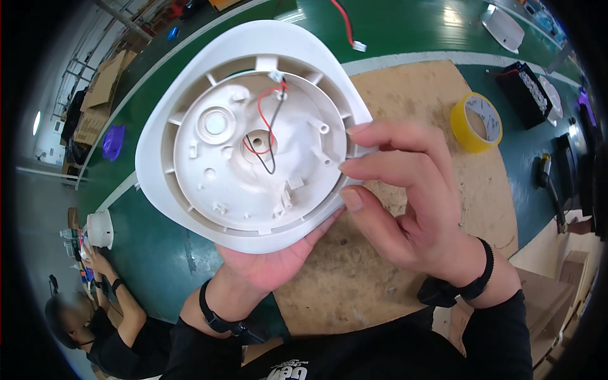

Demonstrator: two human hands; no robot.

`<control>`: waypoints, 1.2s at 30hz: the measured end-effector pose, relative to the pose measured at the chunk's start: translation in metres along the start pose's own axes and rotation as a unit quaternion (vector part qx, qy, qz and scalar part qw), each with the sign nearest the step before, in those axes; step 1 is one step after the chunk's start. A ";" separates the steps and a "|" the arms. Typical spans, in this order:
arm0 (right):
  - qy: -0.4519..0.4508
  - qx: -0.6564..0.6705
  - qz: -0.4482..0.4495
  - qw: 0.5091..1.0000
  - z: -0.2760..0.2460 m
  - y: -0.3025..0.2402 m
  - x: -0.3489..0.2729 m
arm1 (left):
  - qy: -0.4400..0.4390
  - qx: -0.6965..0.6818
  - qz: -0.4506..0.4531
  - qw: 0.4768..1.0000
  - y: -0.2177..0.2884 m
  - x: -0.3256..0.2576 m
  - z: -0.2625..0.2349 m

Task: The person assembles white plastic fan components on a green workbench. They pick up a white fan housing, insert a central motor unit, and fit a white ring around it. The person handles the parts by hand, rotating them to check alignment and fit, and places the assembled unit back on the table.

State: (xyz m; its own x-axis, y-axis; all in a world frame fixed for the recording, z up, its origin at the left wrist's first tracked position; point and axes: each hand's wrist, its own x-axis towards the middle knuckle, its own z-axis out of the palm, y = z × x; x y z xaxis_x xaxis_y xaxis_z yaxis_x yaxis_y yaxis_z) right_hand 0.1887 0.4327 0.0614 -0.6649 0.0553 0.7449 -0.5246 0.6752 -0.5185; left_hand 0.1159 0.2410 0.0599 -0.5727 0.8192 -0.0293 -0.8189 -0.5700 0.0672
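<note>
My left hand [263, 266] is under a white plastic housing [202, 171] with a wide, flared rim, holding it up with its hollow side facing me. Ribs, posts and a round socket stand inside the shell. A thin red and black wire pair [271, 123] comes up through its centre hole and ends in a small white connector [276, 76] near the top inner wall. At the housing's right edge, my right hand [411, 196] is open, its fingers bent and apart. Its fingertips overlap the rim in view; whether they touch it I cannot tell.
A brown board [392, 272] lies on the green table [149, 259]. A yellow tape roll [460, 123] rests to the right, beyond it a black box [522, 95] and tools. Another red-black cable [345, 22] hangs at the top. On the left, a co-worker [130, 304] handles parts.
</note>
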 end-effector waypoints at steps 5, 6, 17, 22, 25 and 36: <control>0.024 -0.003 -0.011 1.000 0.004 0.004 0.000 | 0.007 -0.015 0.000 1.000 -0.004 -0.005 0.002; 0.025 -0.009 -0.017 1.000 0.004 0.004 0.001 | 0.004 -0.007 0.002 1.000 -0.004 -0.005 0.002; 0.033 0.018 0.013 0.999 0.006 0.003 -0.001 | 0.045 -0.042 0.005 0.998 -0.007 -0.007 0.004; 0.040 0.011 0.002 0.999 0.005 0.001 0.000 | 0.069 0.016 0.007 0.997 -0.007 -0.007 0.003; 0.034 -0.027 0.040 0.998 -0.001 -0.007 0.003 | 0.064 0.041 0.010 0.997 -0.011 -0.006 0.005; 0.062 0.070 0.068 0.993 -0.005 0.000 0.002 | 0.126 0.129 -0.054 0.982 -0.023 -0.005 -0.002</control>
State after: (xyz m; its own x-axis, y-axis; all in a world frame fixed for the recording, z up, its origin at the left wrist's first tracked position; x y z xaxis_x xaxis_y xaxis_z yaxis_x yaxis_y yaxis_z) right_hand 0.1902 0.4358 0.0649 -0.6685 0.2341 0.7059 -0.5097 0.5470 -0.6641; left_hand 0.1375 0.2503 0.0568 -0.5018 0.8136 -0.2936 -0.8565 -0.4199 0.3002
